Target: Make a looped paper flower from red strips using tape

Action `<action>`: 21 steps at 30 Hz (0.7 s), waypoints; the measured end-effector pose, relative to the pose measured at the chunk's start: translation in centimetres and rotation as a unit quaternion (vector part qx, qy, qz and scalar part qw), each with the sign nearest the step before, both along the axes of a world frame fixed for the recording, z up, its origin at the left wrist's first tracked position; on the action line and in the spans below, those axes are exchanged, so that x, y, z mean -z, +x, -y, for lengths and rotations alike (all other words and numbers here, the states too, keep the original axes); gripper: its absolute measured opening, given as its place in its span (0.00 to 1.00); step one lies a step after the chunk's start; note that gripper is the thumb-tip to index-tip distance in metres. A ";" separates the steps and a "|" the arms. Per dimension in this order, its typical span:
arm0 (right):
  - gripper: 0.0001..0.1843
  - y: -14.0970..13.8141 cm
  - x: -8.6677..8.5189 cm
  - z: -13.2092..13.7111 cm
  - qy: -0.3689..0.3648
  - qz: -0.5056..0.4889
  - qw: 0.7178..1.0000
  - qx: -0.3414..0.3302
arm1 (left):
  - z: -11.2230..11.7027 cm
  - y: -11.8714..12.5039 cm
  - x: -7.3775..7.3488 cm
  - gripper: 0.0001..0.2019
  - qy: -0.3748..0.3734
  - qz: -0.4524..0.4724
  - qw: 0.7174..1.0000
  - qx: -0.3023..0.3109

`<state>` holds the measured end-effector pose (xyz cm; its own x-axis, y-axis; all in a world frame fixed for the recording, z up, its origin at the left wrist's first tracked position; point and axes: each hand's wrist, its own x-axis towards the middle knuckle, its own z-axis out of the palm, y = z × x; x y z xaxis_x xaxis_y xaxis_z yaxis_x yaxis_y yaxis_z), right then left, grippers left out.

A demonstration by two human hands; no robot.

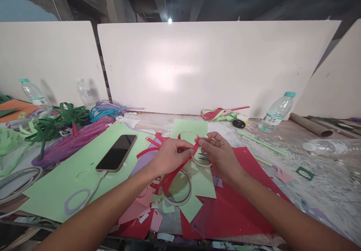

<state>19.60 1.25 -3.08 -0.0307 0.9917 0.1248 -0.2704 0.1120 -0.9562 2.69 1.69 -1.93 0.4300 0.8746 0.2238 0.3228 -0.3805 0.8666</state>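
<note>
My left hand (169, 155) and my right hand (218, 153) meet above the middle of the table, both pinched on a looped red paper strip (189, 135). The strip's loose ends (172, 177) hang down from my left hand. Below them a tape roll (177, 189) lies on a light green sheet (201, 179). A second tape roll (202, 161) sits under my right hand's fingers. A large red sheet (239, 206) lies beneath my right forearm.
A phone (116, 152) on a cable rests on a big green sheet (67, 179) at left. Green paper plants (56, 121) and bottles (32, 93) stand far left; another bottle (278, 112), a cardboard tube (307, 125) and a lying bottle (329, 145) are right. White boards (211, 67) wall the back.
</note>
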 end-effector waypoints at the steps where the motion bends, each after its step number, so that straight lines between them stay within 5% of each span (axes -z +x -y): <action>1: 0.15 0.2 0.0 -0.1 0.011 0.026 1.000 0.000 | -0.1 0.0 0.1 0.11 -0.013 0.009 1.000 -0.004; 5: 0.10 1.1 -0.3 -0.3 0.075 0.137 0.988 -0.012 | -0.4 -0.1 0.1 0.10 -0.038 0.044 0.997 -0.046; 11: 0.09 1.4 -0.8 0.3 0.141 0.259 0.948 -0.121 | -0.3 -0.2 -0.2 0.10 -0.008 0.046 0.997 -0.066; 21: 0.09 0.6 -0.6 0.9 0.159 0.381 0.908 -0.069 | 0.0 -0.2 -0.2 0.12 0.006 0.011 0.998 -0.063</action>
<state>20.22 0.34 -2.43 -0.3499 0.8896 0.2937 0.4243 0.4300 -0.7969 2.52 1.70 -1.70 0.3122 0.9186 0.2422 0.3490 -0.3480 0.8701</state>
